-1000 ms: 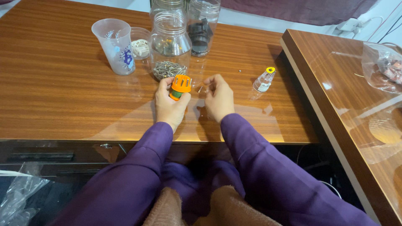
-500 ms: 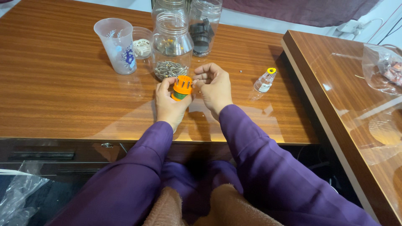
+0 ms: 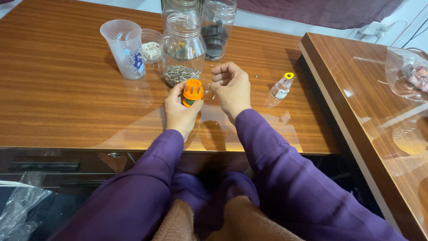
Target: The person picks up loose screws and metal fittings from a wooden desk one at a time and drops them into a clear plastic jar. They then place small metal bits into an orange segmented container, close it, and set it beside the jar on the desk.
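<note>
Desk: wooden desk [image 3: 67, 102] with a glossy top, seen from above; a second desk [image 3: 356, 89] stands at the right.
Left fingers: left hand [image 3: 180, 111] rests on the desk, its fingers closed around an orange part [image 3: 193, 91], a small ribbed cap-like piece with a green bit under it, held upright.
Right fingers: right hand [image 3: 232, 89] sits just beside the orange part, fingers curled in with the tips pinched together; whether they hold something tiny I cannot tell.
Thing in hand: the orange part stays in the left grip, just above the desk, in front of the jars.
Close by: a clear jar [image 3: 183, 49] with small metal pieces at its bottom stands just behind the hands; a second jar [image 3: 217, 29] holding dark parts stands behind that; a plastic cup [image 3: 125, 49] with a blue flower and a small tub [image 3: 151, 44] stand to the left.
Further out: a little bottle [image 3: 281, 87] with a yellow cap stands to the right, apart from the hands; a plastic bag [image 3: 405, 73] lies on the second desk.
Doing it well: as I judge it, the left hand should keep the orange part steady and upright while the right works from the side, wrists resting on the desk for control.
</note>
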